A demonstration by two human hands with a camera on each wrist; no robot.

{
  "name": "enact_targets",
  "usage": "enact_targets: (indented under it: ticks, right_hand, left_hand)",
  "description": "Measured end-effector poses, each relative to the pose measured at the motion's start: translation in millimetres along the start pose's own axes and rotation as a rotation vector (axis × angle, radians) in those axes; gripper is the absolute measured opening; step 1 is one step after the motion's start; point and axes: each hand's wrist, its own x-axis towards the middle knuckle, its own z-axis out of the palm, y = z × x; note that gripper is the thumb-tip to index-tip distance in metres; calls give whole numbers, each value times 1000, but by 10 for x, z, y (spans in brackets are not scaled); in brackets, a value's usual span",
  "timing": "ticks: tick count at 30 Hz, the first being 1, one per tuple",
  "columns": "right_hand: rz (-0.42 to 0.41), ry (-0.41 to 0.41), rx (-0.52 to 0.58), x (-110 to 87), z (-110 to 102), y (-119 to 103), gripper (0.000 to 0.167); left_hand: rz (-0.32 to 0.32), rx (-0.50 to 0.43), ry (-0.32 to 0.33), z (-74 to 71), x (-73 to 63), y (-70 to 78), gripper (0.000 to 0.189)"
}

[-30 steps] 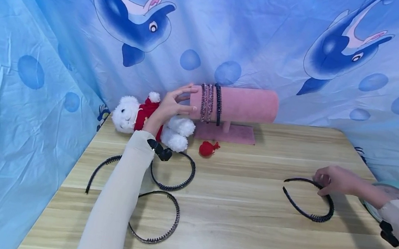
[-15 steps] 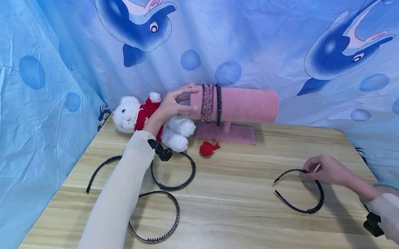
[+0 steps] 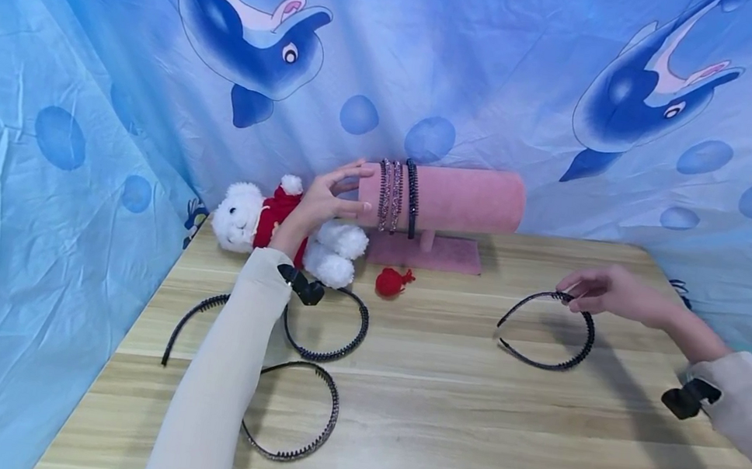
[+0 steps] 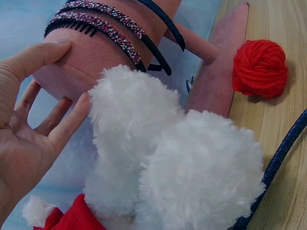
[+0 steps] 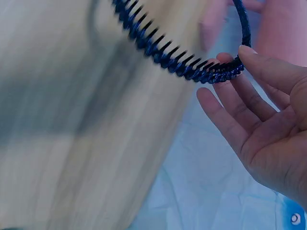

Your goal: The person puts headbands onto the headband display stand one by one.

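My left hand holds the left end of a pink padded headband stand, thumb in front and fingers behind. Two sparkly pink-and-black headbands and a dark headband sit around the roll beside that hand. At the right, my right hand pinches a dark blue toothed headband between thumb and fingertips. This headband hangs above the table, its two ends facing left. In the right wrist view its comb teeth show clearly, with the thumb and fingertips at one side of the band.
A white plush bear in red lies under my left forearm, against the stand. A red yarn ball is before the stand's base. Several headbands lie at the left of the wooden table. A dolphin-print curtain hangs behind.
My right hand has lifted the dark blue headband and carried it left and toward the back, away from the round container at the right edge. The left hand has stayed on the stand.
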Motion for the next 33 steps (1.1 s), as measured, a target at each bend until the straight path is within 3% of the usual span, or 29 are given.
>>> enact_targets:
  ticks: [7, 13, 21, 26, 33]
  right_hand:
    - [14, 105, 4, 30, -85, -74, 39]
    - [-7, 219, 20, 106, -138, -65, 41]
    - [-1, 416, 97, 233, -293, -284, 42]
    - [-48, 481, 127, 319, -388, -440, 39]
    - [-81, 536, 41, 452, -434, -573, 44]
  left_hand:
    - [38, -8, 12, -48, 138, -220, 65]
    - [54, 10, 23, -40, 134, -233, 64]
    - [49, 3, 29, -46, 118, -229, 64]
    - [63, 30, 30, -51, 100, -218, 64]
    - [71, 30, 29, -41, 94, -226, 65]
